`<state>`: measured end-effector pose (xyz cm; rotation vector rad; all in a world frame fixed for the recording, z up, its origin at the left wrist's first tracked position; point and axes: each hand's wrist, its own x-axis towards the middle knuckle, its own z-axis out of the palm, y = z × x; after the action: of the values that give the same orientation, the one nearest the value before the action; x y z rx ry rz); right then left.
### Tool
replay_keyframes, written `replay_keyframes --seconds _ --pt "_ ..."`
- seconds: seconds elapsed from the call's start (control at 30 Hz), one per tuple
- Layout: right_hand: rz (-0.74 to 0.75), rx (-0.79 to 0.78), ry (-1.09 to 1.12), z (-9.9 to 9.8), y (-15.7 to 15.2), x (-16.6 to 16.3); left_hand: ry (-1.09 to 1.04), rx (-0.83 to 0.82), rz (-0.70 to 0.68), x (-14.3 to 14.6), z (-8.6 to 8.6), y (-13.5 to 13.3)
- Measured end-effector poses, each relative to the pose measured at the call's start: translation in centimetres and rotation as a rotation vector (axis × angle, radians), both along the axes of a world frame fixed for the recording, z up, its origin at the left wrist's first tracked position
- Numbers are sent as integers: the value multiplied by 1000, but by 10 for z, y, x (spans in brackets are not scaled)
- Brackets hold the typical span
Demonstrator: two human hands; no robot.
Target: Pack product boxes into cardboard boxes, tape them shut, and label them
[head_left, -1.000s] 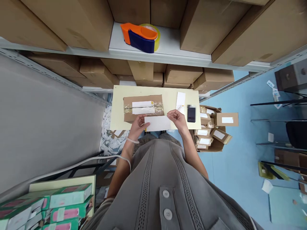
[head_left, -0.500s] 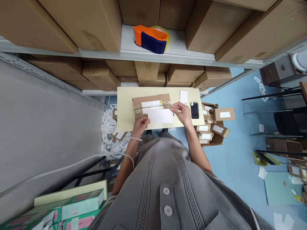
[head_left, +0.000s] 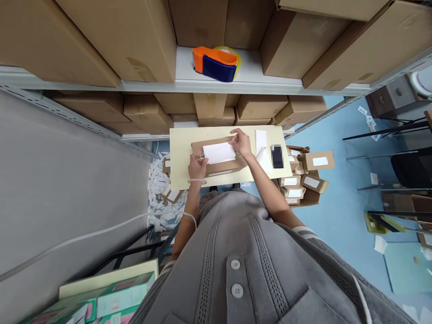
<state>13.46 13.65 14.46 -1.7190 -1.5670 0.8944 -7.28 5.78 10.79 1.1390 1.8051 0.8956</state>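
Observation:
A cardboard box (head_left: 221, 170) lies on the pale yellow table, slightly tilted in view. Over its top face is a white label (head_left: 219, 153), its long side running along the box. My left hand (head_left: 197, 165) is closed at the label's left edge, fingertips by the box's end. At the upper right corner of the label, my right hand (head_left: 240, 143) pinches with thumb and index finger, other fingers raised. Whether the whole label touches the cardboard cannot be made out. A crumpled white paper sheet (head_left: 264, 160) rests right of the box.
A phone (head_left: 277, 156) and a white slip (head_left: 261, 137) lie on the table (head_left: 182, 180). An orange-blue tape dispenser (head_left: 216, 64) sits on the shelf above, among cardboard boxes. Labelled parcels (head_left: 303, 180) fill a carton at right; paper scraps (head_left: 160, 193) heap at left.
The white label has moved up from the box's near side onto its top. Both hands have moved up and left with it. A crumpled paper sheet now shows beside the phone.

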Motion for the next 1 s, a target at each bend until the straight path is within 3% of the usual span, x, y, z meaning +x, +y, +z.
replay_keyframes --seconds 0.2,0.4,1.0 --pt "-35 -54 -166 -22 3 -1 227 -124 -93 10 9 5" --pt "-7 -54 -233 -38 5 -1 320 -155 -128 15 5 6" --pt "7 -58 -347 -54 2 -1 621 -111 -176 32 -3 -1"
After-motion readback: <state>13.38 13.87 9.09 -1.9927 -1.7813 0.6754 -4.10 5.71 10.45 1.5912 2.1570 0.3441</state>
